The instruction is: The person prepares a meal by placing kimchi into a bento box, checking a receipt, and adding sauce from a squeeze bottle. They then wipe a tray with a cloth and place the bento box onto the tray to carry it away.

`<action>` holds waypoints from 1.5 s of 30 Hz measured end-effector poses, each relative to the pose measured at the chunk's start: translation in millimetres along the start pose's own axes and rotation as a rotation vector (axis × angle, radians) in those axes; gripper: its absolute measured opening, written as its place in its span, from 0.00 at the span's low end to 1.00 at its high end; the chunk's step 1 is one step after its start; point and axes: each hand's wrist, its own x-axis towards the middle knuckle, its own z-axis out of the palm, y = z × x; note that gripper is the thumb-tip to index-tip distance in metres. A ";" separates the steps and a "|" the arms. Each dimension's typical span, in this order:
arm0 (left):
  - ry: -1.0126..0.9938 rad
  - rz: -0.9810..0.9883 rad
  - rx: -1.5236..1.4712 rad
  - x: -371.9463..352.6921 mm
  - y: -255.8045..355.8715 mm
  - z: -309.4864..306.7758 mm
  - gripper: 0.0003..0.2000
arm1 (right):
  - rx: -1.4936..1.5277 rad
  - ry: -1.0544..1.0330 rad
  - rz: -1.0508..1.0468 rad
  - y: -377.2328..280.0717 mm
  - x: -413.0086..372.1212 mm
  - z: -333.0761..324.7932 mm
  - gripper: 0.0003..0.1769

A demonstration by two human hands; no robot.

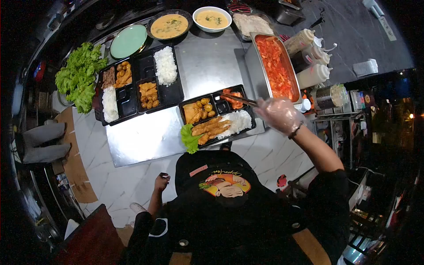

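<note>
My right hand (280, 115), in a clear plastic glove, grips dark tongs (245, 101). Their tips reach into the upper right compartment of a black lunch box (216, 105), at some red kimchi (232, 102). That box also holds white rice (238, 122), fried strips (207, 129), small round brown pieces (205, 107), folded fish cake (192, 113) and a lettuce leaf (190, 139) at its near left corner. Low beside my apron, my left hand (162, 181) is bare with curled fingers; something small and dark shows at them, too small to make out.
A steel pan of kimchi (295, 90) stands right of the box, with squeeze bottles (314, 76) beyond. More filled boxes (142, 108), lettuce (81, 73), a green plate (128, 41) and two soup bowls (212, 30) line the steel table (137, 145). Another person's legs (44, 141) are at left.
</note>
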 end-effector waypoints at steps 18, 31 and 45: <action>-0.138 0.459 -0.047 -83.5 215.3 10.7 0.12 | 0.191 -0.118 0.124 8.7 -15.4 -5.7 0.14; -0.535 0.345 -0.687 -48.2 286.8 58.8 0.23 | 0.329 -0.152 0.324 -1.5 -18.2 29.8 0.13; -0.335 0.547 -0.686 -79.1 292.8 99.8 0.25 | 0.259 0.065 0.244 53.2 -49.3 -6.6 0.16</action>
